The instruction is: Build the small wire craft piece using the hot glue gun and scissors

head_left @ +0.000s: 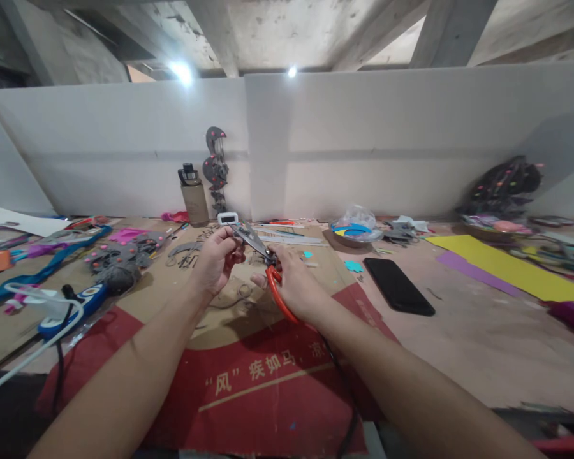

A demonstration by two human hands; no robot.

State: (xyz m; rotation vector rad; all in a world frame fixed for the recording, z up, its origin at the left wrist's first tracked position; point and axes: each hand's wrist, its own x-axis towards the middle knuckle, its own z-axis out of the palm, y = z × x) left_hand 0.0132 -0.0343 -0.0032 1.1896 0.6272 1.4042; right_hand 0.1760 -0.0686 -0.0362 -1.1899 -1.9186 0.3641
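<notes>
My right hand point(294, 280) grips a pair of scissors point(253, 239) by its orange-red handles, blades pointing up and to the left. The blades look slightly parted. My left hand point(220, 258) is closed in a pinch beside the blade tips; what its fingers hold is too small to make out. Just beyond the tips is a small white device with a dark display point(228, 219). Beneath both hands lies a flattened cardboard sheet point(268, 395), red and tan with printed characters. A thin grey strand point(242, 296) curls on it below my hands.
A black phone point(398, 285) lies to the right, near a yellow sheet point(511, 264). A bowl point(356, 239) and a bottle point(194, 201) stand toward the white partition point(363, 140). Grey pieces with pink dots point(124, 255) and a blue power strip with a white cable point(74, 312) are left.
</notes>
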